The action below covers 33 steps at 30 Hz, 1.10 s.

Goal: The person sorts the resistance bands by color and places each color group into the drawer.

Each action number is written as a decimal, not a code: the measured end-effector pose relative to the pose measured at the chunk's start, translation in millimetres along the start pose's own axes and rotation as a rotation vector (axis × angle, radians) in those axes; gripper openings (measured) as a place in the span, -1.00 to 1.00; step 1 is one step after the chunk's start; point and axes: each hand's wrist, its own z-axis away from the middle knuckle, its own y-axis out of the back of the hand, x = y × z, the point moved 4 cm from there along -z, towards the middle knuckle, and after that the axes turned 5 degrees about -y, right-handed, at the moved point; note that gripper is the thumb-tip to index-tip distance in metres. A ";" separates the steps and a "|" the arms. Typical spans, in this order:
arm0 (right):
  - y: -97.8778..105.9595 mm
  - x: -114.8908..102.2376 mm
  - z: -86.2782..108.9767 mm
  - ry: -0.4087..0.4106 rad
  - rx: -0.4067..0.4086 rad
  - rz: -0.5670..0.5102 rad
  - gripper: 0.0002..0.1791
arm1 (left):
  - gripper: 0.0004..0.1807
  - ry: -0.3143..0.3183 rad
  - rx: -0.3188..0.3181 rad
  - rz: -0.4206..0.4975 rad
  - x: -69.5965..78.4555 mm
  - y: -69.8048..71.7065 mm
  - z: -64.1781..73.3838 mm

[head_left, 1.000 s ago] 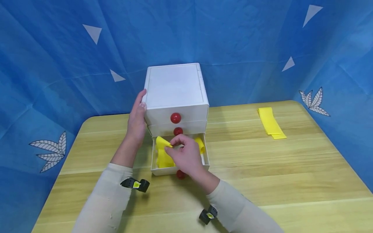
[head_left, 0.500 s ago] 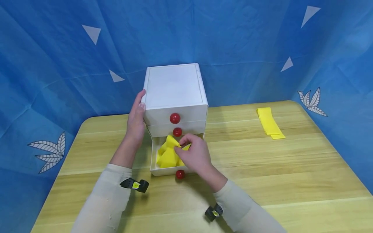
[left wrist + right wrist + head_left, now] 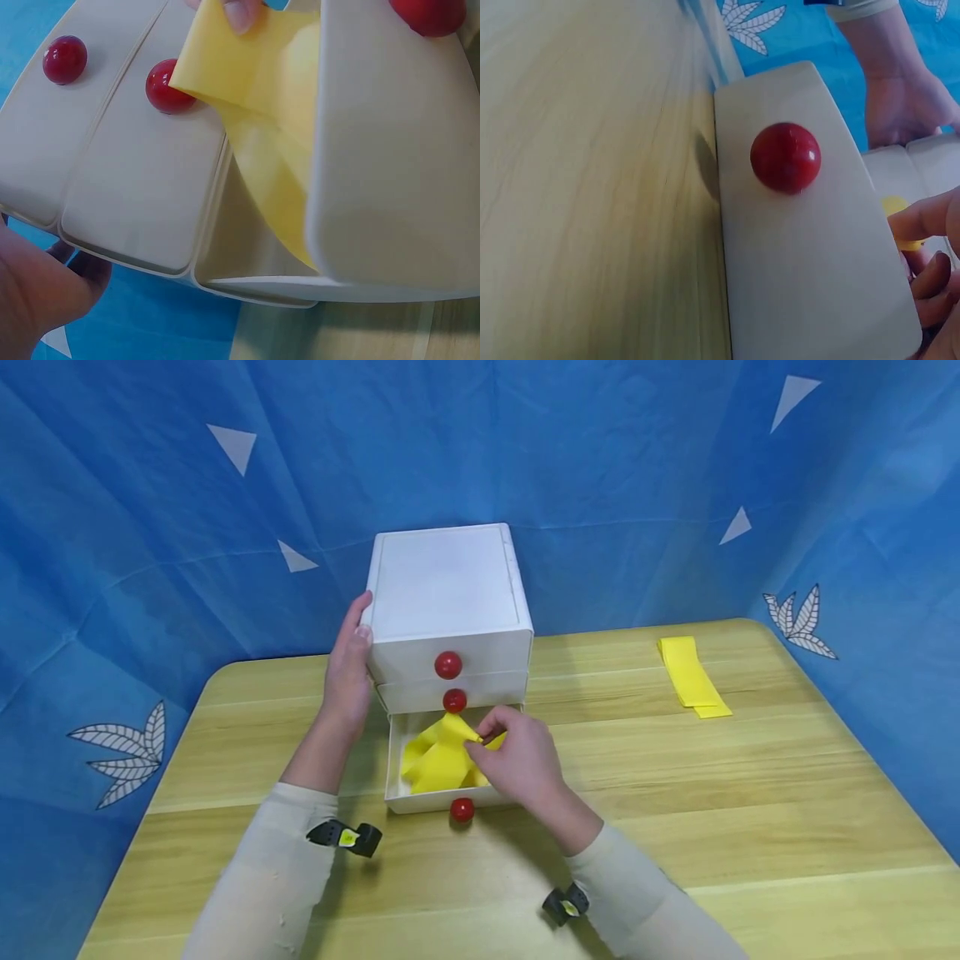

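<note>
A white cabinet (image 3: 450, 581) with red knobs stands on the table, its lowest drawer (image 3: 420, 802) pulled out towards me. My left hand (image 3: 348, 672) rests against the cabinet's left side, thumb at the front corner and a finger along the upper edge. Over the drawer, my right hand (image 3: 525, 756) pinches a wide, thin yellow strip (image 3: 442, 756) between thumb and fingers. The strip spreads in folds inside the drawer; in the left wrist view, its raised part (image 3: 232, 64) hangs from the fingertips across a red knob (image 3: 166, 88). In the right wrist view, the drawer front hides most of the strip.
A second yellow strip (image 3: 690, 677), folded flat, lies on the wooden table (image 3: 675, 793) to the right of the cabinet. Behind the table hangs a blue cloth (image 3: 600, 485). Both upper drawers are closed.
My right hand has moved to the right with the pinched strip, drawing it across the drawer. The strip has spread into looser folds. My left hand has stayed on the cabinet.
</note>
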 end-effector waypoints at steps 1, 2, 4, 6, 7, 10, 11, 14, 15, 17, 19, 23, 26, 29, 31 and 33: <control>1.1 0.8 -0.1 0.001 0.002 0.007 -0.82 | -0.41 -0.001 0.000 -0.001 0.0 -0.1 0.0; 2.1 1.7 -0.1 0.000 0.004 0.013 -0.82 | -0.41 -0.002 0.000 -0.003 0.1 -0.1 0.2; 3.9 4.0 -0.2 -0.001 0.008 0.022 -0.82 | -0.40 -0.009 0.001 -0.004 0.1 0.2 0.2; 5.4 6.3 -0.9 -0.004 0.012 0.034 -0.82 | -0.40 -0.014 0.002 -0.003 0.2 0.5 0.3; 6.1 7.5 -1.3 -0.007 0.016 0.040 -0.82 | -0.40 -0.017 0.001 -0.001 0.2 0.4 0.4; 8.7 12.1 -2.9 -0.023 0.026 0.067 -0.81 | -0.40 -0.021 -0.001 0.005 -0.1 0.1 0.4; 9.8 13.6 -3.4 -0.029 0.028 0.076 -0.81 | -0.40 -0.020 -0.001 0.006 -0.3 0.0 0.5; 13.5 18.9 -5.1 -0.040 0.038 0.101 -0.81 | -0.41 -0.016 -0.003 0.010 -0.6 -0.5 0.4; 14.9 20.8 -5.5 -0.040 0.041 0.108 -0.81 | -0.41 -0.016 -0.003 0.010 -0.5 -0.4 0.4; 18.2 24.8 -6.4 -0.041 0.051 0.118 -0.80 | -0.41 -0.017 -0.004 0.013 -0.3 -0.5 0.3; 21.8 28.3 -6.8 -0.039 0.058 0.116 -0.79 | -0.41 -0.021 -0.007 0.015 0.0 -0.6 0.2; 28.0 32.6 -6.7 -0.021 0.061 0.098 -0.79 | -0.41 -0.019 -0.011 0.012 0.8 -0.6 0.1; 32.1 35.5 -6.8 -0.011 0.073 0.077 -0.83 | -0.41 -0.017 -0.011 0.010 0.7 -0.8 0.0; 37.0 40.0 -7.2 -0.007 0.099 0.055 -0.87 | -0.41 -0.019 -0.012 0.009 0.7 -1.2 0.2; 40.5 43.5 -7.6 0.002 0.116 0.045 -0.90 | -0.40 -0.021 -0.010 0.010 0.8 -1.3 0.4; 44.9 46.6 -7.8 0.011 0.128 0.043 -0.91 | -0.40 -0.022 -0.009 0.011 0.9 -1.3 0.5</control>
